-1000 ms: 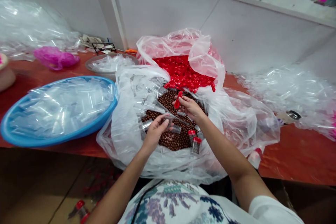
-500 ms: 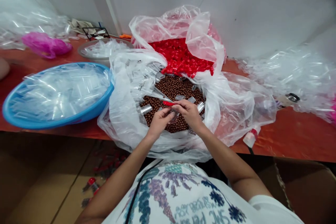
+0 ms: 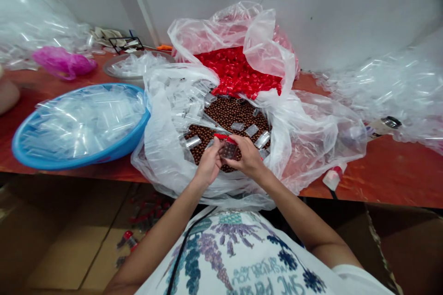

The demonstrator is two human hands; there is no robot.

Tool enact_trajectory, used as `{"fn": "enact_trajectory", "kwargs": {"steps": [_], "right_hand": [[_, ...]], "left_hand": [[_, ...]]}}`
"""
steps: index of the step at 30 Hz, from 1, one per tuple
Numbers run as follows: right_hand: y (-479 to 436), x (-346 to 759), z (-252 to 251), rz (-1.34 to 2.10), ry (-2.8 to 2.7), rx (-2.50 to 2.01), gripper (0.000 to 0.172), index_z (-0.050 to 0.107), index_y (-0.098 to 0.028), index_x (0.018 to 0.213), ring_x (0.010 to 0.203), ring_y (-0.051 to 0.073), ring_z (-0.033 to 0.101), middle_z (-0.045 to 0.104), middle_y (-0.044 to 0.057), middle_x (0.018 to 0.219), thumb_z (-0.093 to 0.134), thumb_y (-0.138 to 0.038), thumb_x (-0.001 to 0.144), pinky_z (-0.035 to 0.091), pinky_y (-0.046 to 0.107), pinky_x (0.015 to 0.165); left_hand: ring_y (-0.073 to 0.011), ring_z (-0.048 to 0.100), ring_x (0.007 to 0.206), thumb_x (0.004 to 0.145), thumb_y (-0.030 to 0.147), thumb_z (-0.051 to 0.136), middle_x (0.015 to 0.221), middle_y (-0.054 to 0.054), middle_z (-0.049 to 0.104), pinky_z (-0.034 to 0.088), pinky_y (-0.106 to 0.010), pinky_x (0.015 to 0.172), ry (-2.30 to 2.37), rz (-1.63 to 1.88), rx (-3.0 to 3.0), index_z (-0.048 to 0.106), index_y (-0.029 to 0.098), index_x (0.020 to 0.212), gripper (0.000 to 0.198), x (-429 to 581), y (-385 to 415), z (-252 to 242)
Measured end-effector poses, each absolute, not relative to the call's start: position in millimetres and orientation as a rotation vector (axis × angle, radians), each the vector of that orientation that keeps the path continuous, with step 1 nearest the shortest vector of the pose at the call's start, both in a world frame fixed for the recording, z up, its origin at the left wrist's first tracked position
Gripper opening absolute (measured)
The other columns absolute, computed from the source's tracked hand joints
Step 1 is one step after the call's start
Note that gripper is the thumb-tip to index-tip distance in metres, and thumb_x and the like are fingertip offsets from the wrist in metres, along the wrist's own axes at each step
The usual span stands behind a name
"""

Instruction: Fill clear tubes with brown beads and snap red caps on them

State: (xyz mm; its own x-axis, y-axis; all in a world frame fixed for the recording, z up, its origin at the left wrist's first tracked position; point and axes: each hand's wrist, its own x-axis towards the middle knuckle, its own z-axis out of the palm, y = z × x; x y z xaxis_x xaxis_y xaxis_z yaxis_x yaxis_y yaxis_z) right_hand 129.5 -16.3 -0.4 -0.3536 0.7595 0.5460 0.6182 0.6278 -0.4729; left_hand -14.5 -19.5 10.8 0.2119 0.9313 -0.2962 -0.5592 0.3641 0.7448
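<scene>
My left hand (image 3: 206, 165) and my right hand (image 3: 246, 156) meet over a pile of small brown balls (image 3: 228, 113) in an open clear plastic bag (image 3: 162, 147). Between their fingers sits a small clear tube (image 3: 229, 149) filled with brown balls, with a red cap (image 3: 221, 137) at its top. Both hands are closed round the tube. Several empty clear tubes (image 3: 256, 133) lie on the balls. Behind them a second clear bag holds a heap of red caps (image 3: 238, 73).
A blue basin (image 3: 79, 124) full of clear tubes stands at the left on the red table (image 3: 380, 179). A pink bag (image 3: 62, 62) and clear plastic heaps (image 3: 398, 87) lie around. One capped tube (image 3: 332, 177) rests at the table's edge. More capped tubes (image 3: 128, 238) lie on the floor below.
My right hand brought a red cap from near the cap heap down to the tube in my left hand. Both hands drew closer to me, and the view tilted downward.
</scene>
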Motion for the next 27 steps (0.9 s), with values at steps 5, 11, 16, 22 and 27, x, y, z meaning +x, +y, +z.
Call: {"fn": "enact_trajectory", "kwargs": {"steps": [5,11,16,22,27], "right_hand": [[-25,129,-2,0.246,-2.049,-1.096,0.06,0.042,-0.02,0.128,0.109,0.024,0.052,0.057,0.01,0.118,0.065,-0.033,0.073,0.042,0.041,0.094],[-38,127,2,0.229,-2.098,-1.127,0.058,0.043,-0.024,0.127,0.116,0.025,0.046,0.05,0.01,0.124,0.064,-0.033,0.075,0.041,0.042,0.096],[-44,127,5,0.21,-1.993,-1.178,0.068,0.034,-0.022,0.132,0.117,0.027,0.044,0.045,0.013,0.122,0.066,-0.033,0.073,0.042,0.045,0.097],[-41,129,11,0.123,-2.066,-1.243,0.073,0.033,-0.019,0.135,0.121,0.029,0.041,0.044,0.015,0.13,0.064,-0.041,0.072,0.036,0.046,0.1],[-42,133,10,0.03,-2.184,-1.19,0.064,0.044,-0.015,0.127,0.116,0.029,0.047,0.052,0.015,0.125,0.062,-0.044,0.073,0.032,0.044,0.1]], "left_hand": [[-0.0204,0.065,0.08,0.079,0.065,0.046,0.087,-0.008,0.068,0.052,-0.033,0.069,0.721,0.998,0.478,0.061,0.016,0.097,0.055,-13,-18,16],[-0.016,0.062,0.061,0.081,0.053,0.052,0.078,-0.004,0.068,0.052,-0.03,0.061,0.683,0.893,0.491,0.064,0.017,0.096,0.041,-8,-17,21],[-0.0155,0.062,0.06,0.081,0.042,0.055,0.071,-0.004,0.066,0.051,-0.028,0.058,0.723,0.927,0.479,0.064,0.014,0.091,0.032,-4,-17,23],[-0.0132,0.058,0.054,0.078,0.037,0.056,0.061,0.0,0.061,0.046,-0.024,0.05,0.758,0.974,0.492,0.062,0.015,0.09,0.025,0,-17,22],[-0.0102,0.046,0.041,0.078,0.042,0.053,0.051,0.003,0.054,0.035,-0.021,0.039,0.827,0.983,0.584,0.06,0.017,0.107,0.04,3,-25,16]]}}
